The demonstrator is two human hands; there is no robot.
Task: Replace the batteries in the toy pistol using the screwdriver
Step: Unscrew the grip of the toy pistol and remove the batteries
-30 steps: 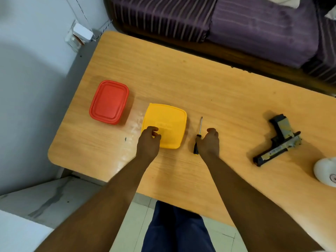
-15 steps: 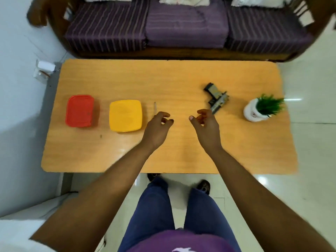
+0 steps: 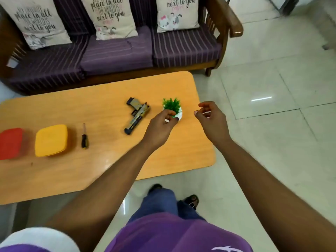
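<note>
Two boxes (image 3: 51,140), plant (image 3: 172,108) flank screwdriver (image 3: 84,137), pistol (image 3: 137,115).

red box (image 3: 10,142): cut off by the left edge
white pot (image 3: 179,115): mostly hidden behind the left hand (image 3: 160,126)
desk (image 3: 101,166): left end out of view

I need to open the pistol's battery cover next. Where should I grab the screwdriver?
Take the screwdriver by its black-and-yellow handle, the thick end nearest you, from above. It lies flat on the table, thin shaft pointing away, with free space on both sides.
</note>
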